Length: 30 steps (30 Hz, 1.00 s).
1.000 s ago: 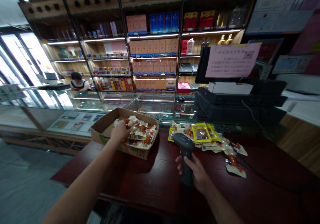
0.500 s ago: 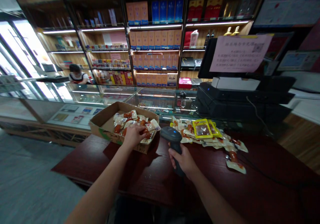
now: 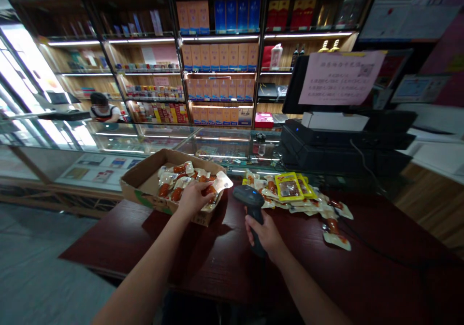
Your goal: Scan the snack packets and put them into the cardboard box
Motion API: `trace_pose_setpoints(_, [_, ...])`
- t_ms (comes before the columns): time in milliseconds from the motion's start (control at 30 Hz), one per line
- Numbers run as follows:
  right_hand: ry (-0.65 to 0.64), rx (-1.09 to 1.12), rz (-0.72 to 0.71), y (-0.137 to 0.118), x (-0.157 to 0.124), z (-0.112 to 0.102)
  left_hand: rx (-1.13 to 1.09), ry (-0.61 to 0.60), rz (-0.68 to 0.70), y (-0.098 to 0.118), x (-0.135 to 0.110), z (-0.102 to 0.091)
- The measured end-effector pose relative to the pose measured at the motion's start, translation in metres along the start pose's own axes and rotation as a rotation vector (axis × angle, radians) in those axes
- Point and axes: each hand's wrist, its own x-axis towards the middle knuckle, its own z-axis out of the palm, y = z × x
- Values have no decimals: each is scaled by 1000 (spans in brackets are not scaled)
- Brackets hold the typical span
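My left hand [image 3: 194,198] is shut on a vacuum-sealed sausage snack packet [image 3: 219,185], holding it over the right corner of an open cardboard box [image 3: 142,186]. Several similar packets lie in the box. My right hand [image 3: 263,233] grips a dark handheld barcode scanner [image 3: 253,211], its head tilted toward the held packet and a little apart from it. To the right of the scanner lies a loose heap of packets [image 3: 290,194], with a yellow-backed packet [image 3: 289,186] on top.
The box and packets rest on a dark red counter [image 3: 108,233]. Behind it stand a glass display case [image 3: 152,139] and lit shelves of boxed goods [image 3: 221,59]. A black till unit [image 3: 344,146] stands at right, with a cable running down. A person [image 3: 103,108] stands beyond the case.
My left hand has moved right from inside the box and now lifts a packet at its corner. The scanner has moved up and left, closer to that packet.
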Motion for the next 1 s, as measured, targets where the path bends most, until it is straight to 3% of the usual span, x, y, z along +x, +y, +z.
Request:
trace_pose_setpoints(133, [117, 38, -22, -6, -4, -24, -164, -37, -72, 37, 15, 18])
trace_pose_setpoints(267, [277, 104, -49, -10, -7, -59, -373, -126, -107, 84, 34, 57])
trace_pose_setpoints(400, [374, 155, -94, -13, -12, -93, -424, -137, -215, 126, 55, 98])
trace_pose_setpoints(533, [415, 190, -114, -20, -20, -112, -451, -167, -264, 151, 69, 121])
trace_pose_setpoints(633, [425, 212, -115, -24, -24, -116, -407, -195, -230, 157, 68, 127])
trace_pose_setpoints(800, [410, 211, -107, -21, -23, -115, -350, -152, -174, 148, 51, 121])
trace_pose_setpoints(1000, [341, 188, -86, -17, -17, -93, -342, -20, -85, 117, 31, 87])
